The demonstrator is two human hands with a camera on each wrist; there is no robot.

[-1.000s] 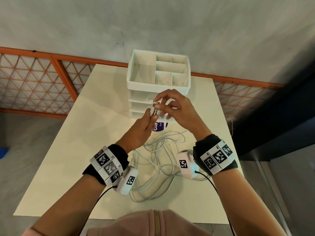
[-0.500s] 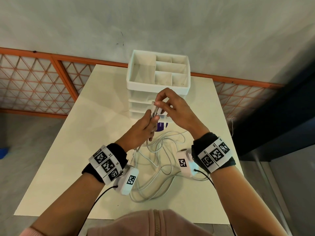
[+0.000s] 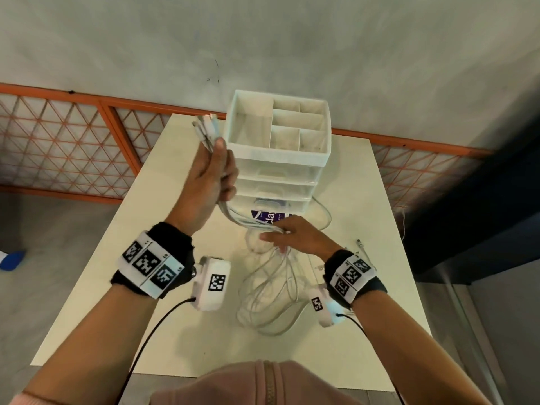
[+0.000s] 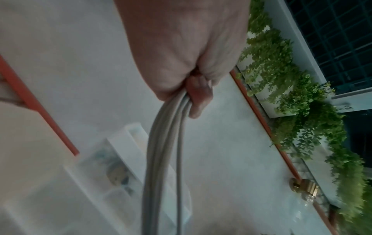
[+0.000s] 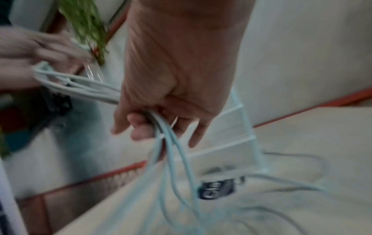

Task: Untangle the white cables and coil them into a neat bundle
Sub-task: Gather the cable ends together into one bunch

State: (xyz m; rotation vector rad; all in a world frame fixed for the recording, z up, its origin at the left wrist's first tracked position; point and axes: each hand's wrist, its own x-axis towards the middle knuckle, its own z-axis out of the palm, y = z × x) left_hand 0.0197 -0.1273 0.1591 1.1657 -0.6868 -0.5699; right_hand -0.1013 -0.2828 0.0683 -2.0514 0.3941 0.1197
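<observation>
The left hand is raised beside the white drawer organizer, fingers curled tight round the white cables, whose plug ends stick up above the thumb. The strands run down and rightward from that fist through the right hand, its fingers loosely curled around them. Below those fingers, slack loops lie on the table.

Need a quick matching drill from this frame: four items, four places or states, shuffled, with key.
Items:
1. left hand
2. right hand
3. drawer organizer
4. loose cable loops

States:
A. lying slack on the table
B. raised, gripping the cable ends
C. low over the table, strands running through its fingers
D. standing at the table's far edge

Pairs: 1-B, 2-C, 3-D, 4-A
</observation>
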